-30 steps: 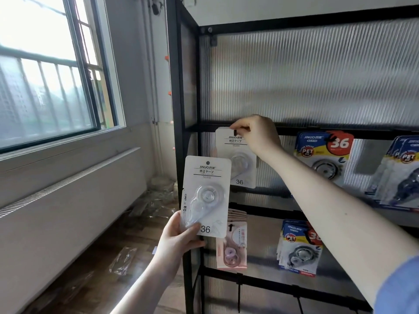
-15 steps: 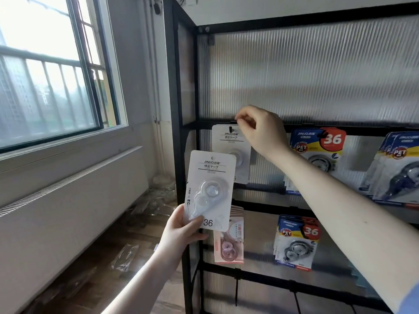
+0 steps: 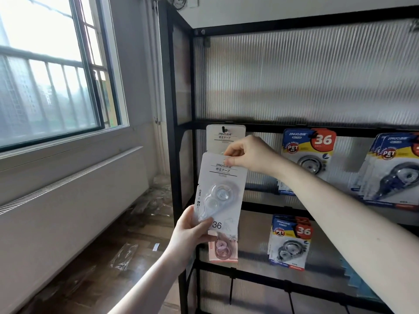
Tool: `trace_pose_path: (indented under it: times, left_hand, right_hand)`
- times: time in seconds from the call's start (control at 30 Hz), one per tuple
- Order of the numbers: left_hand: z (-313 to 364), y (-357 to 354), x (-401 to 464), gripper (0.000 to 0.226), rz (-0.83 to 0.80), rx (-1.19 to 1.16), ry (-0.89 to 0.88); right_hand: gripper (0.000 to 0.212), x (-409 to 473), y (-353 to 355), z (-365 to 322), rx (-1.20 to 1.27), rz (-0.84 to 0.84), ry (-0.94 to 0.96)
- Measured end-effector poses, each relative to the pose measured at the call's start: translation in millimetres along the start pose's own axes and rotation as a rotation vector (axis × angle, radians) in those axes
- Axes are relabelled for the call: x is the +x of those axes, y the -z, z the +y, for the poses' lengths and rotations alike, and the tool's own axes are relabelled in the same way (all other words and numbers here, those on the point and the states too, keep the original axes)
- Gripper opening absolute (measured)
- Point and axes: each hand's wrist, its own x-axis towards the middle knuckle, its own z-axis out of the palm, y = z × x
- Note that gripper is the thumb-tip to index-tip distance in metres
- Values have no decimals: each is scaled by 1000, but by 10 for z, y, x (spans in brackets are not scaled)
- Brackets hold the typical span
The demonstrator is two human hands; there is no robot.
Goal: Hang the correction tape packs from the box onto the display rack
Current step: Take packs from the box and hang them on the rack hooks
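A white correction tape pack (image 3: 221,189) with a clear tape body and the number 36 is held up in front of the black display rack (image 3: 174,132). My left hand (image 3: 189,234) grips its bottom corner, thumb on the front. My right hand (image 3: 247,155) pinches its top edge near the hang hole. Behind it, another white pack (image 3: 224,135) hangs from a black hook on the upper crossbar. The box is out of view.
Blue and yellow packs (image 3: 308,159) hang to the right, more at the far right (image 3: 394,168). On the lower row hang a pink pack (image 3: 223,248) and blue packs (image 3: 289,241). Clear plastic wrappers (image 3: 124,252) litter the wooden floor. A window (image 3: 45,75) is at left.
My right hand left the hung pack on the hook and came down to pinch the top of the pack in my left hand. My left hand raised that pack slightly.
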Motion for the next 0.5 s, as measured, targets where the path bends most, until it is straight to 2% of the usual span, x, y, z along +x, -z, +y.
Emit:
trace_pose_path:
  times: [0.23,0.37,0.5]
  left_hand:
    - [-17,63,14,15,118,95,83]
    - [-105,143,13,13,193,231,177]
    - [-190,215,20,13,268,454,147]
  right_hand:
    - [9,74,60,-65,-3,20,55]
    - [9,177,168,-155,-58,143,115]
    - [9,321,253,-209,-103,302,136]
